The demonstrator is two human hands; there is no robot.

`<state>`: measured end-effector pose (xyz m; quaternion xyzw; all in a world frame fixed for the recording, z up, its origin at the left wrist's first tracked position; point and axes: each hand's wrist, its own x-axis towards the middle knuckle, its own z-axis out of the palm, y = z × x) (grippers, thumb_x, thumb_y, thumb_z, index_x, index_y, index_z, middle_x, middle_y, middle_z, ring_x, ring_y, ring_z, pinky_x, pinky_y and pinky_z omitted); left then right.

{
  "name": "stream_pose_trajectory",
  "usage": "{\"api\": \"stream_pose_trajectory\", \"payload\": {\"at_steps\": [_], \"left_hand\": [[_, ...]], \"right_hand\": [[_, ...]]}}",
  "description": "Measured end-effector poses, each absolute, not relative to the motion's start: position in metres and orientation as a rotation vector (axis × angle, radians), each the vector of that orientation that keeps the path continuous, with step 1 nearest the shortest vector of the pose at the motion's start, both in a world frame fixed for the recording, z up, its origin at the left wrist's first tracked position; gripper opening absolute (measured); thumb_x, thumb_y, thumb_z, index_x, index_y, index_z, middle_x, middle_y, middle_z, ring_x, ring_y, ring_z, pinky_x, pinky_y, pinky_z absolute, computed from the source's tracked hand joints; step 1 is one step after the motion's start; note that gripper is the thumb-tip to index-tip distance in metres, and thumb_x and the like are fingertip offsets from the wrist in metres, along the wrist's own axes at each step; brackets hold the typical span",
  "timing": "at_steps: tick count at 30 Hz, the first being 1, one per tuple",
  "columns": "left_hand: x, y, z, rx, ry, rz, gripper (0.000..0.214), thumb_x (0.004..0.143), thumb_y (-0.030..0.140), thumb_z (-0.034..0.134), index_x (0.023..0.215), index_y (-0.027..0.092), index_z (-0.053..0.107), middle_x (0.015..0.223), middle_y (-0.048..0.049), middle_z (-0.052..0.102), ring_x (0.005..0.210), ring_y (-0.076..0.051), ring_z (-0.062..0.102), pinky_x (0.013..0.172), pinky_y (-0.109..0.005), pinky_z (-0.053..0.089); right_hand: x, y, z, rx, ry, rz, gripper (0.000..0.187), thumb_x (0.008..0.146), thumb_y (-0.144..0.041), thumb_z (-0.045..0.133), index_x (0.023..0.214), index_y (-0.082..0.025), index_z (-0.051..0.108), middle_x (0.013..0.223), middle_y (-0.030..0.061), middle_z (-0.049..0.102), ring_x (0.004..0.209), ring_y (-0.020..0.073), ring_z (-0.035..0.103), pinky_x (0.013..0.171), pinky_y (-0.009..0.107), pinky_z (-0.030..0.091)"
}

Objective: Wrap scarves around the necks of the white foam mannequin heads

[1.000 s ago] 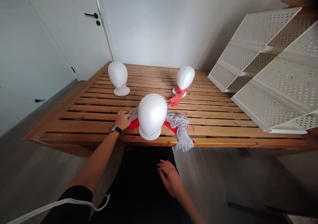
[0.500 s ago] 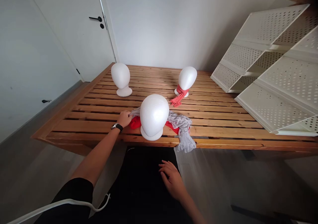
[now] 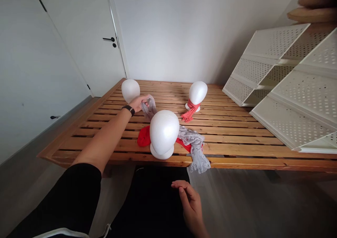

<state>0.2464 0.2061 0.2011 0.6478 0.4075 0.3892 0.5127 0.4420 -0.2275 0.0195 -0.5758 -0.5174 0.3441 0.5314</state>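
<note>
Left hand (image 3: 138,103) holding up the grey scarf (image 3: 194,138)
It grips one end, towards the bench's (image 3: 237,139) far left corner; what looks like the other end droops over the near edge, right of the front head (image 3: 163,132). The right hand (image 3: 191,201) is well apart, loosely half open (nothing in it that I can see). I'd lift gently, so the scarf neither topples the head nor drags the red cloth (image 3: 144,136)

I'm in a plain indoor room, possibly a home: slatted wooden table (image 3: 237,163) at my twelve o'clock, pale wall (image 3: 179,30) beyond, white door (image 3: 81,37) at ten, perforated white rack (image 3: 285,41) at two.
</note>
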Motion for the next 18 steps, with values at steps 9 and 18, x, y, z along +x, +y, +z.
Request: {"api": "stream_pose_trajectory", "payload": {"at_steps": [9,18], "left_hand": [[0.383,0.200,0.341,2.279,0.939,0.769,0.019,0.064,0.010,0.075,0.064,0.017,0.057,0.058,0.0018,0.051,0.062,-0.015,0.052,0.066,-0.031,0.041],[0.483,0.116,0.448,2.572,0.765,0.847,0.027,0.087,0.023,0.068,0.066,0.009,0.057,0.085,-0.0133,0.068,0.099,-0.028,0.071,0.086,-0.041,0.047]], "right_hand": [[0.544,-0.030,0.188,-1.275,-1.085,0.346,0.054,0.087,-0.065,0.067,0.121,-0.023,0.061,0.137,0.0169,0.068,0.131,0.0375,0.064,0.117,0.061,0.045],[0.590,0.086,0.260,-1.075,-1.358,0.457,0.105,0.058,-0.072,0.091,0.138,-0.014,0.054,0.149,0.0207,0.060,0.147,0.0327,0.049,0.124,0.051,0.039]]}}
